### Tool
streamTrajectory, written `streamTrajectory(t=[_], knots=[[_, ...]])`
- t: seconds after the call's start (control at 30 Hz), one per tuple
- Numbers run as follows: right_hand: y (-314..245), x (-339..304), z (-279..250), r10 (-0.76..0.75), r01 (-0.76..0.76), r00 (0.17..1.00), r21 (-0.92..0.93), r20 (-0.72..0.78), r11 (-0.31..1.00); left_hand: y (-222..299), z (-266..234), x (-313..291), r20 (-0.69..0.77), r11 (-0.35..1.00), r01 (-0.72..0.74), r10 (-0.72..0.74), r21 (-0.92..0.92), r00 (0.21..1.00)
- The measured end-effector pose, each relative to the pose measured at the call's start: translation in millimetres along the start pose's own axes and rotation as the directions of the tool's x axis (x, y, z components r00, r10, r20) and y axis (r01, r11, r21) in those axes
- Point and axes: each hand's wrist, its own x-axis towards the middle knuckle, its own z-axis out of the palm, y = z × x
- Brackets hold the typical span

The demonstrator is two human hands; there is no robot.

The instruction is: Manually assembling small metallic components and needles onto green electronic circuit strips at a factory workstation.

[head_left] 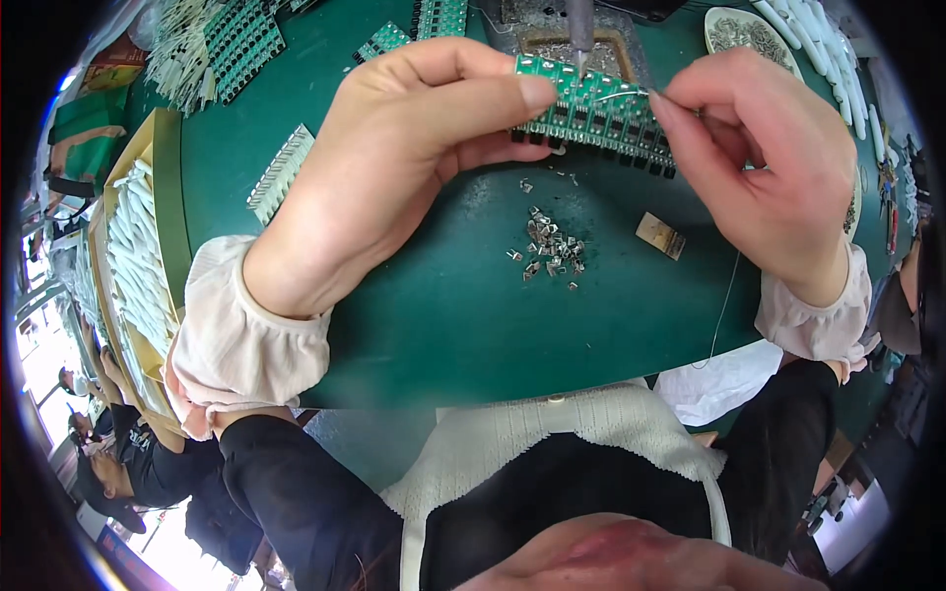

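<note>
My left hand (pixel 424 128) grips the left end of a green circuit board panel (pixel 581 110), thumb on top and fingers beneath. Rows of small components cover the panel, with black parts along its lower edge. A thin silvery wire (pixel 621 96) lies over the board's face, its end pinched between the thumb and forefinger of my right hand (pixel 759 148). From that hand a fine strand (pixel 729 295) hangs toward the table's edge. The tip of a soldering iron (pixel 581 39) points down at the board's upper edge; whether it touches I cannot tell.
Small metal clips (pixel 554 246) are heaped on the green table (pixel 443 335), beside a small tan block (pixel 660 236). More board panels (pixel 242 44) and white-leaded bundles (pixel 177 59) lie at the far left. A yellow box (pixel 169 197) holds white parts. A dish (pixel 724 20) stands far right.
</note>
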Motion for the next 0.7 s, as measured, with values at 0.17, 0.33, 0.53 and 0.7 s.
streamTrajectory(t=[0.17, 0.33, 0.53, 0.7], knots=[[-6, 10, -6, -0.09, 0.085, 0.995, -0.107, -0.048, 0.991, 9, 4, 1, -0.008, 1.0, -0.003, 0.003, -0.012, 1.0], [-3, 17, -2, -0.232, 0.215, 0.969, -0.173, -0.088, 0.961, 8, -2, 1, -0.098, 0.998, -0.009, 0.015, 0.056, 0.995], [-5, 14, 0, -0.282, 0.263, 0.957, -0.198, -0.075, 0.944, 8, -3, -1, -0.103, 0.997, -0.012, 0.019, 0.07, 0.994], [-15, 10, -7, -0.15, 0.157, 0.988, -0.275, 0.048, 0.948, 5, -4, -1, -0.088, 0.997, -0.02, 0.027, 0.073, 0.996]])
